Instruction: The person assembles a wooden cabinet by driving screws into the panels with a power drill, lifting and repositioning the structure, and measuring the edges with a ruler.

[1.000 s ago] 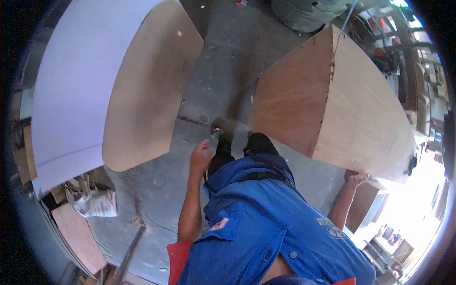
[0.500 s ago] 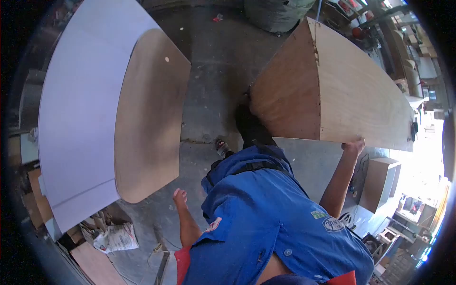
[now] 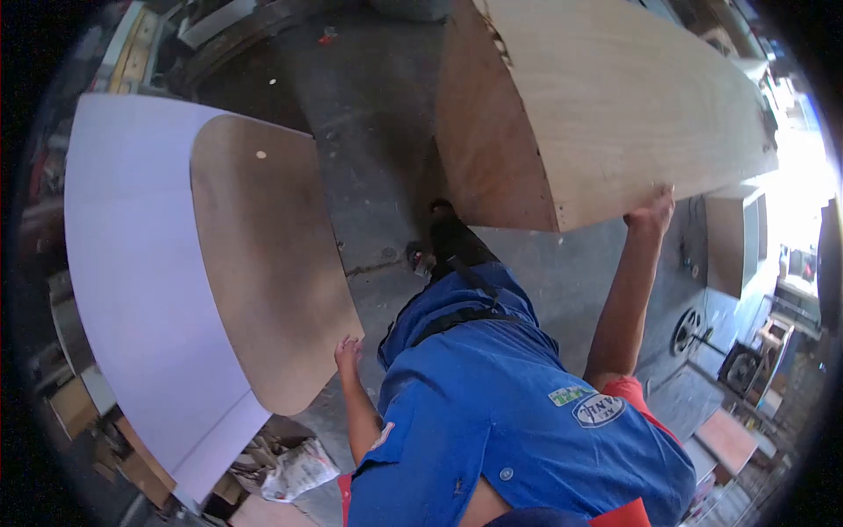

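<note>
My right hand [image 3: 652, 211] grips the near edge of a large plywood box [image 3: 632, 114], which is raised and tilted at the upper right. The box's darker side panel [image 3: 492, 149] faces the floor on its left. At the lower corner of a tan wooden board [image 3: 272, 263] with rounded corners, my left hand [image 3: 349, 353] has its fingers extended; they touch or nearly touch its edge. That board lies on a big white panel [image 3: 132, 237] on the left. A small pale round spot [image 3: 261, 155] shows on the board.
Grey concrete floor [image 3: 378, 176] runs between the box and the board. A crumpled white sack [image 3: 299, 470] lies below the white panel. On the right stand a small cabinet [image 3: 727, 241], a black fan-like wheel [image 3: 688, 331] and several boards.
My view has turned and I have stepped forward. The box has shifted with my right hand on it. My left hand has come up to the tan board's corner.
</note>
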A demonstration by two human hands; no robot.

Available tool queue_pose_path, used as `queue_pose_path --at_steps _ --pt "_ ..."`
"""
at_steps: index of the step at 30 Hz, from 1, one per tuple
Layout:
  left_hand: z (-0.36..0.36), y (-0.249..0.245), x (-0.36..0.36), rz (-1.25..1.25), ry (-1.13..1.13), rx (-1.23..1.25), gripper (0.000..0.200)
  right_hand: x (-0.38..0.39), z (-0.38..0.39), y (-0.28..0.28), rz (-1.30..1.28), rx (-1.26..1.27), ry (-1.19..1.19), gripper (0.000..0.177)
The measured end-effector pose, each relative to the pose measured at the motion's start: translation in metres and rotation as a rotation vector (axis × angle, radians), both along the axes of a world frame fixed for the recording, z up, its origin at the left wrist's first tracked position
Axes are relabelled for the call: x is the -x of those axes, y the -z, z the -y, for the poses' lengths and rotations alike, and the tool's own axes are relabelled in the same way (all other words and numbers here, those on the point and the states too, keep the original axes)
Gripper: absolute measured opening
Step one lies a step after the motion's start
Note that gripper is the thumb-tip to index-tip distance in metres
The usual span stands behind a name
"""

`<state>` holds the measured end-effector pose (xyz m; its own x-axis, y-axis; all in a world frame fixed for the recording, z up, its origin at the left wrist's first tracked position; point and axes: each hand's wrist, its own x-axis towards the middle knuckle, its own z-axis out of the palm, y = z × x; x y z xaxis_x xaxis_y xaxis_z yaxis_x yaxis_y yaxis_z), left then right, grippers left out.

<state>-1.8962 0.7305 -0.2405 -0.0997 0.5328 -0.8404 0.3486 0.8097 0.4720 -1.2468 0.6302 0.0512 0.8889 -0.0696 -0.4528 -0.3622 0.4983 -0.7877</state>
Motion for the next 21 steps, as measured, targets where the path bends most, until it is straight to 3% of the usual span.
queue_pose_path --at_steps 5,7,9,11,14,15,16,18,21 --pt "-0.011 -0.014 0.016 -0.007 0.011 -0.079 0.05 -0.002 0.002 0.006 0.032 -0.003 0.025 0.046" --pt "-0.01 -0.009 0.02 -0.028 0.061 -0.001 0.048 0.012 -0.012 -0.016 -0.051 -0.007 0.064 0.047" --pt "-0.003 -0.017 0.02 -0.06 0.153 0.056 0.047 0.001 -0.001 0.007 0.109 -0.244 -0.064 0.047" --pt "-0.014 -0.023 0.021 -0.084 0.315 0.222 0.045 0.008 -0.011 0.002 0.107 -0.215 0.01 0.051" --pt "-0.032 0.022 0.057 -0.116 0.366 0.228 0.043 0.004 -0.006 0.007 0.083 -0.23 0.139 0.053" --pt "-0.056 0.031 0.072 0.037 0.345 0.327 0.04 0.006 -0.004 0.006 0.035 -0.214 0.192 0.053" --pt "-0.067 0.014 0.06 0.024 0.367 0.318 0.04 0.007 0.0 0.006 -0.015 -0.2 0.235 0.053" --pt "-0.078 -0.035 0.011 -0.105 0.437 0.011 0.039 0.007 0.011 0.01 -0.042 -0.232 0.241 0.052" --pt "-0.109 -0.056 -0.022 -0.064 0.451 -0.088 0.042 0.012 0.018 0.013 -0.064 -0.261 0.224 0.052"
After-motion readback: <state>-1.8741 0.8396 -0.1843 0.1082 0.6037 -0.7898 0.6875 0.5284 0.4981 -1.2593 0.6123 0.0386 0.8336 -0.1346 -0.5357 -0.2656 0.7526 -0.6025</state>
